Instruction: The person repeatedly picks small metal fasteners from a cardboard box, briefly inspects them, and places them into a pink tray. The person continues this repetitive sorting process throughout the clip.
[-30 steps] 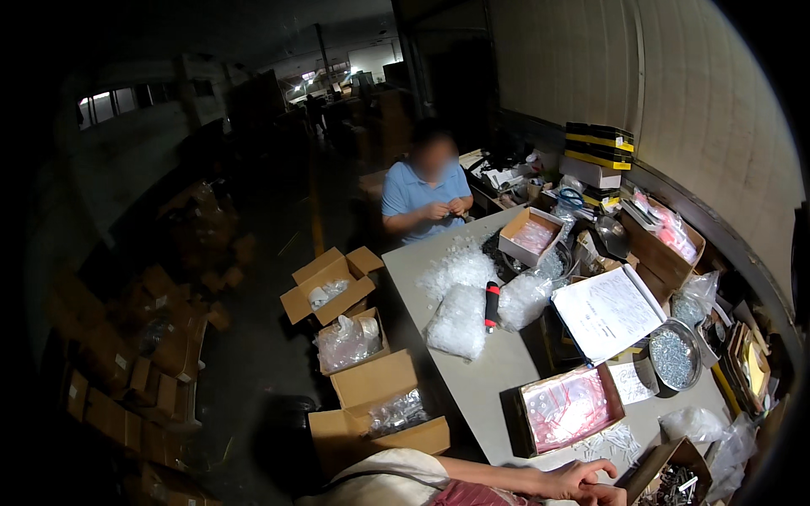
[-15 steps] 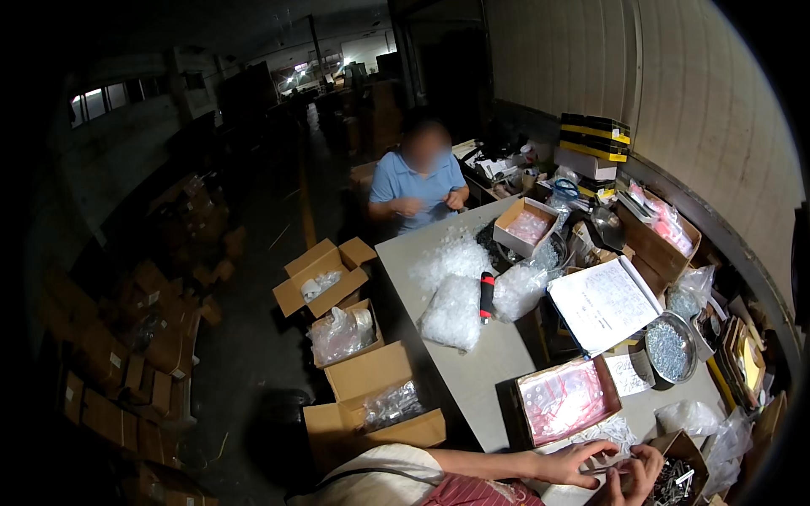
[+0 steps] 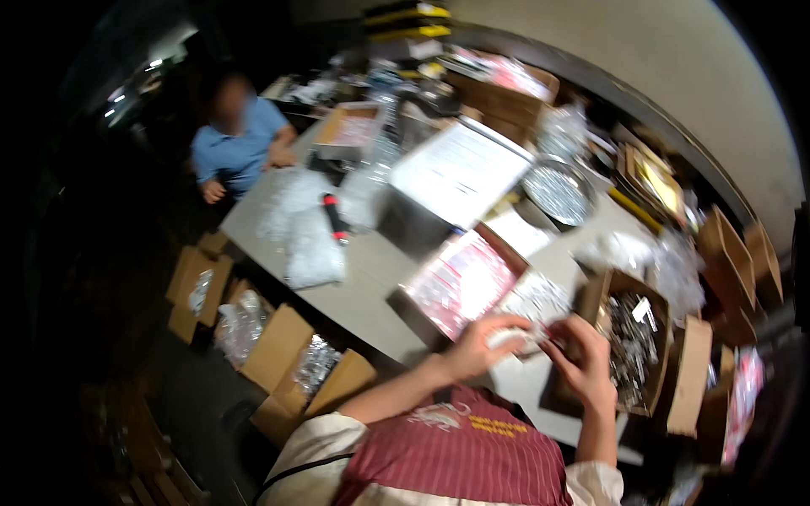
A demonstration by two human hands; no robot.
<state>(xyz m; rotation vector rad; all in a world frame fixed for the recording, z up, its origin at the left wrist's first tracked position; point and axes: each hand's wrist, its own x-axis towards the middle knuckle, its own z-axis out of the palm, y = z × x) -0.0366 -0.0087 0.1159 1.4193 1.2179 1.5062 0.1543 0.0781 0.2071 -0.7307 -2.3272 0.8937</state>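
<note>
My left hand [image 3: 483, 347] and my right hand [image 3: 584, 352] are close together over the near side of the table. Between their fingertips is a small whitish, see-through piece that looks like a plastic bag [image 3: 531, 336]; blur hides its details. Both hands have thumb and fingers pinched on it. Just beyond my left hand stands an open carton [image 3: 413, 305] filled with clear bags with pink-red lines [image 3: 464, 278]. A heap of small white pieces [image 3: 540, 297] lies behind my fingertips. Beside my right hand, a cardboard box [image 3: 593, 308] holds dark and shiny metal parts [image 3: 633, 346].
A round metal bowl of small silvery parts [image 3: 558, 192] and a sheet of paper [image 3: 462, 173] lie farther back. A red-black tool [image 3: 334, 218] rests by bags of clear pieces [image 3: 314, 251]. Open cartons [image 3: 278, 347] stand left of the table. A person in blue [image 3: 240, 148] sits across.
The view has swung right and down, bringing both my hands and forearms fully into the picture. My fingers have closed together on the small piece. The other person's hands have lowered and moved apart.
</note>
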